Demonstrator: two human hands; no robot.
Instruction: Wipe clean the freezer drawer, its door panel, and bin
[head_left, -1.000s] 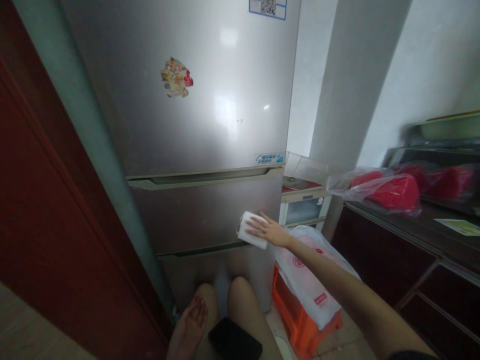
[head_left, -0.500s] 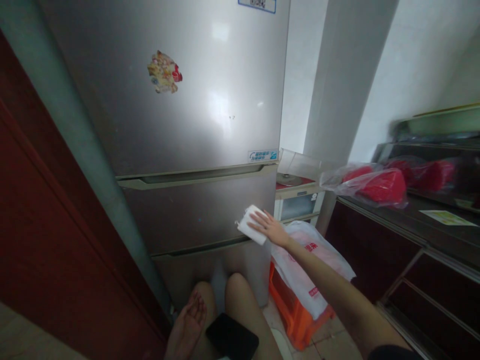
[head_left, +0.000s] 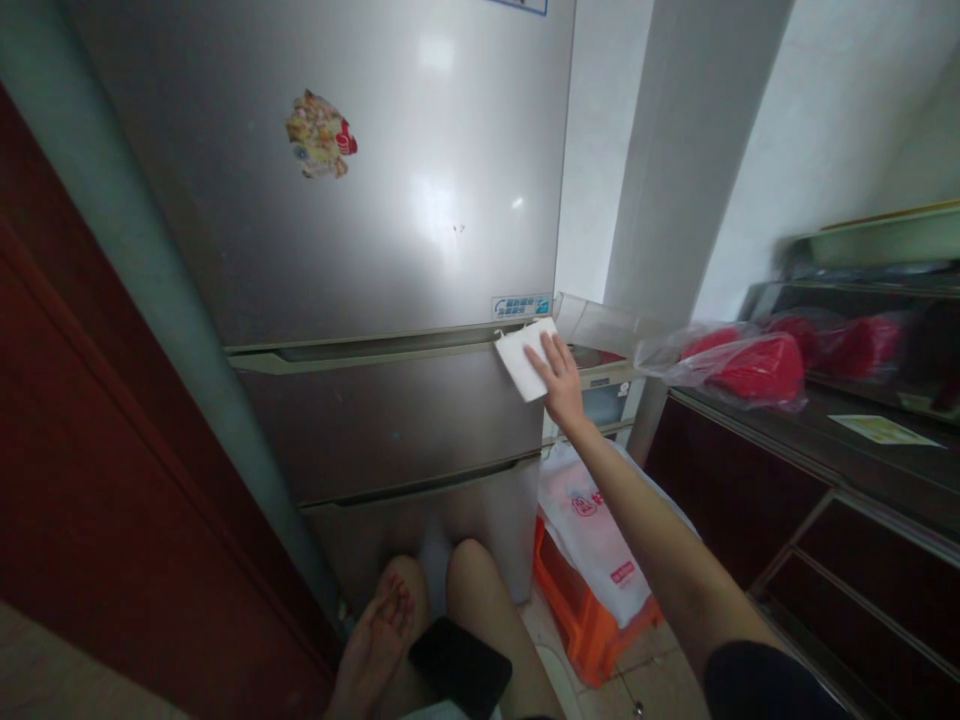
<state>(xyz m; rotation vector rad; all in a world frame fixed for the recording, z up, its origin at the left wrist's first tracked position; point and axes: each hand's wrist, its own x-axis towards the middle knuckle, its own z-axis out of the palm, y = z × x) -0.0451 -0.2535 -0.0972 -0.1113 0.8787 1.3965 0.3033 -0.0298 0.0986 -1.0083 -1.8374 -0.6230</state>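
In my head view, my right hand (head_left: pixel 561 385) is pressing a white cloth (head_left: pixel 521 365) against the fridge (head_left: pixel 390 420). The cloth is lying at the upper right corner of the middle drawer, its top edge reaching the gap under the top door, just below the blue label (head_left: pixel 521 306) at that door's lower right corner. My right fingers are stretching over the cloth, slightly spread. My left hand (head_left: pixel 382 630) is resting palm up on my left thigh, its fingers curling a little and staying loose. A phone (head_left: pixel 461 665) is lying on my lap, just beside that hand. Near the fridge's lower right edge, a white bag (head_left: pixel 600 530) is draping over an orange stool (head_left: pixel 589 640), and my right forearm is passing above it. On the counter (head_left: pixel 847 405), red things (head_left: pixel 757 365) in clear plastic are sitting near the front edge, and a card (head_left: pixel 885 430) is lying closer to me, near that same edge.
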